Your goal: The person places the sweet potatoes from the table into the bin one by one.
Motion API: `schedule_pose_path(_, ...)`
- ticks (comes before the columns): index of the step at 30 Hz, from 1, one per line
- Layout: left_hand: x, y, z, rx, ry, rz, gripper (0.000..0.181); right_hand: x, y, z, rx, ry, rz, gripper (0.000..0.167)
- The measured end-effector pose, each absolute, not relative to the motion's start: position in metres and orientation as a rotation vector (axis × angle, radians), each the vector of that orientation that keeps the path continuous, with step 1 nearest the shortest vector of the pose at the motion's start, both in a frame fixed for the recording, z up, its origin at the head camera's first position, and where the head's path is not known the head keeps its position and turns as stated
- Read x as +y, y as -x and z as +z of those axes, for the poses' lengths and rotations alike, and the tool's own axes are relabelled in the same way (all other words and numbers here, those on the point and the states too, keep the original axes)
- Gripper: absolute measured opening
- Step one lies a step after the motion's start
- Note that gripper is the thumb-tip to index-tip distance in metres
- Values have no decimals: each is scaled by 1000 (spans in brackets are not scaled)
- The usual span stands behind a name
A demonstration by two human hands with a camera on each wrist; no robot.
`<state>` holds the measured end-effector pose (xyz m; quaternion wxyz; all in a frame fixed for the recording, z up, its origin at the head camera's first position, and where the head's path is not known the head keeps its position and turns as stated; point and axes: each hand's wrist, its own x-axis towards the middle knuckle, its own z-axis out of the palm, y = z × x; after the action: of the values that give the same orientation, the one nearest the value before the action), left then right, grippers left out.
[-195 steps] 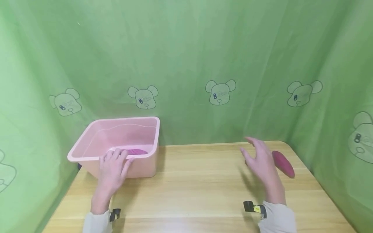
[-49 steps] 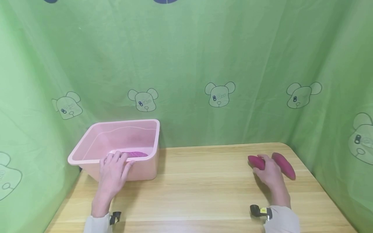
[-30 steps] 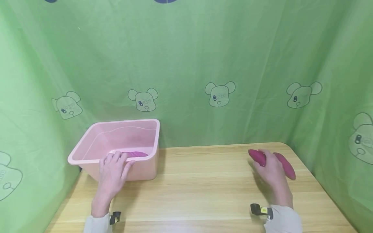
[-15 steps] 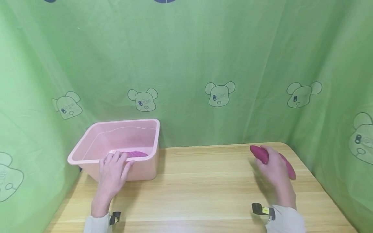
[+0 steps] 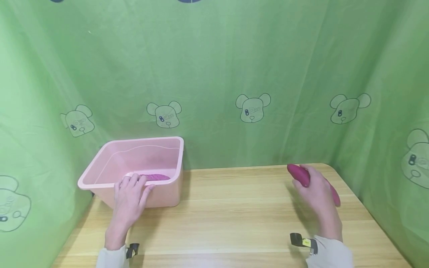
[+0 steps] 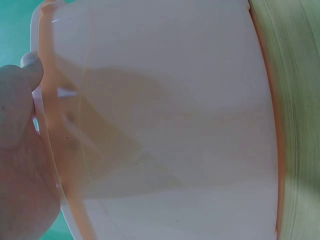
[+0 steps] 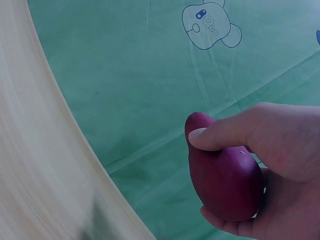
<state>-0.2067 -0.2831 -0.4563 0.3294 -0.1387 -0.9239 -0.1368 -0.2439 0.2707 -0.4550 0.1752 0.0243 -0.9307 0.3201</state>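
Note:
My right hand holds a magenta-purple sweet potato above the right side of the table. In the right wrist view, the thumb lies across the sweet potato and the fingers curl beneath it. A second sweet potato lies on the table, partly hidden behind that hand. My left hand grips the near rim of a pink plastic bin, fingers over the edge. The left wrist view shows the thumb on the outer side of the bin. Inside sits a ridged purple object, partly covered by the fingers.
The wooden table spans between bin and right hand. A green curtain with bear-head prints surrounds the back and both sides. Each wrist carries a small black camera.
At first the right hand was spread and seemingly empty; later it grasped the sweet potato. Over the last second it has raised it slightly and tilted it. The left hand and bin stay put.

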Motion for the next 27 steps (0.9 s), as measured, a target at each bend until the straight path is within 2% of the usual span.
schedule_pose_path(27, -283, 207, -457, -2414, 358, -366, 22, 255, 240, -439, -2587, -131, 895, 63)
